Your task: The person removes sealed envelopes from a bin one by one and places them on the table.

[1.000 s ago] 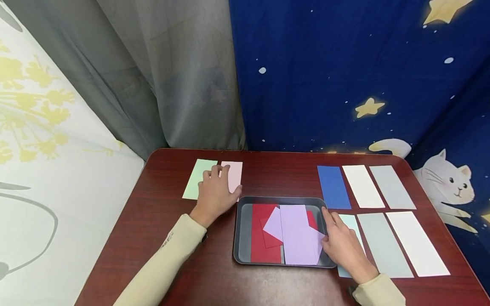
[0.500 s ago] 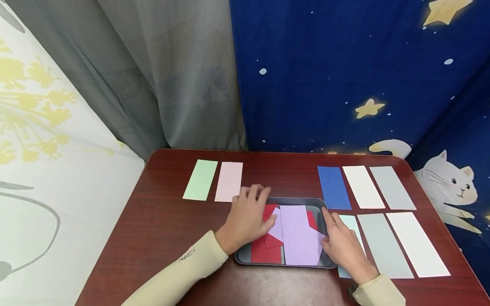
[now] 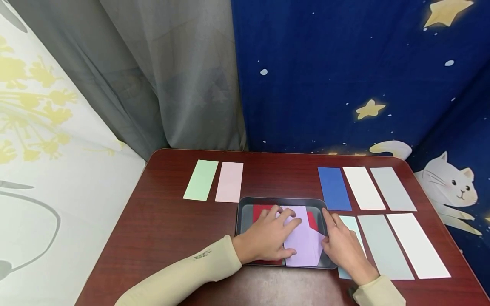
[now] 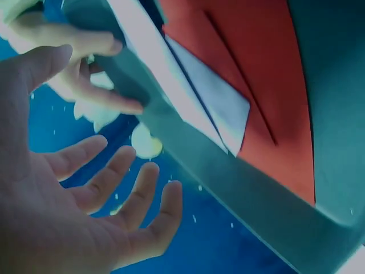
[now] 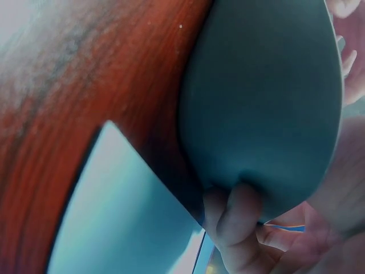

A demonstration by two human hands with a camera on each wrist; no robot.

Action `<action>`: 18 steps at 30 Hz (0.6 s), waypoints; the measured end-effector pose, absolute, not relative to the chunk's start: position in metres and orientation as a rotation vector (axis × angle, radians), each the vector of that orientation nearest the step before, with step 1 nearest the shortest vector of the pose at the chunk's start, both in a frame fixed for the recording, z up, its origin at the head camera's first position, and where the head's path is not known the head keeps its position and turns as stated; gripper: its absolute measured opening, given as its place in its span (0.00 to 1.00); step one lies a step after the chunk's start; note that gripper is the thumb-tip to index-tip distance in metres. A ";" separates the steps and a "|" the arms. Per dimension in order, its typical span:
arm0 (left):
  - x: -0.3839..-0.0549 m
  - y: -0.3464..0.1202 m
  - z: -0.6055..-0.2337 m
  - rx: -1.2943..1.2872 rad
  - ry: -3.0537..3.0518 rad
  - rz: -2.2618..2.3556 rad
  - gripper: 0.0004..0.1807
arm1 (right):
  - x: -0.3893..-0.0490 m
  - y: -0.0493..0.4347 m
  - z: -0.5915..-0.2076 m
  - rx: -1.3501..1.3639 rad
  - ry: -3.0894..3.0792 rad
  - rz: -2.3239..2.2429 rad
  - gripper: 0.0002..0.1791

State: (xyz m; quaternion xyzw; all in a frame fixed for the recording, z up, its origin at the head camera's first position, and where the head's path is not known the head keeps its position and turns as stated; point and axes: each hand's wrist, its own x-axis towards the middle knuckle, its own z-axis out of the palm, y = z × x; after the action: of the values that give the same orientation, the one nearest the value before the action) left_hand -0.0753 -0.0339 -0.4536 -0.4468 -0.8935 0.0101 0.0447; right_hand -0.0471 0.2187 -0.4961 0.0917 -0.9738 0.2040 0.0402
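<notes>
My left hand (image 3: pixel 269 236) hovers over a dark grey baking tray (image 3: pixel 244 216), its fingers spread and slightly bent. In the left wrist view the palm and fingers (image 4: pixel 140 197) hold nothing. Inside the tray lie a red paper sheet (image 3: pixel 258 211) and a lilac paper strip (image 3: pixel 300 250), overlapping smaller folded red and lilac pieces; my left hand hides some of these in the head view. My right hand (image 3: pixel 344 246) grips the tray's right rim, with fingertips (image 5: pixel 239 214) against the outer wall in the right wrist view.
Green paper (image 3: pixel 200 180) and pink paper (image 3: pixel 229 182) lie at the back left of the brown table (image 3: pixel 160 238). On the right are two rows of paper: blue (image 3: pixel 334 189), white and grey behind; pale mint (image 3: pixel 352 225), grey and white in front. Curtains (image 3: pixel 199 76) hang behind.
My left hand has moved right and toward the front, from the pink and green paper to above the tray's contents. The right hand has stayed at the tray's rim.
</notes>
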 end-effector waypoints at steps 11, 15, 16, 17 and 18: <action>-0.074 -0.022 -0.461 -1.572 -2.736 0.255 0.36 | -0.047 0.218 -0.497 0.293 -2.977 0.625 0.46; -0.078 -0.019 -0.460 -1.634 -2.736 0.267 0.35 | -0.047 0.219 -0.497 0.296 -2.975 0.624 0.47; -0.079 -0.019 -0.460 -1.655 -2.729 0.267 0.34 | -0.047 0.219 -0.497 0.298 -2.975 0.622 0.47; -0.080 -0.018 -0.460 -1.678 -2.725 0.268 0.34 | -0.046 0.219 -0.496 0.300 -2.974 0.620 0.47; -0.081 -0.017 -0.460 -1.703 -2.719 0.271 0.34 | -0.046 0.219 -0.497 0.302 -2.974 0.615 0.47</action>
State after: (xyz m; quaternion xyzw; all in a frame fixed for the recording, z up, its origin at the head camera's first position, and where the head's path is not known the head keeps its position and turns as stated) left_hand -0.0814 -0.0170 -0.4601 -0.5285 -0.8438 0.0841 -0.0391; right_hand -0.0464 0.2189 -0.4965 0.0989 -0.9734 0.2015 0.0450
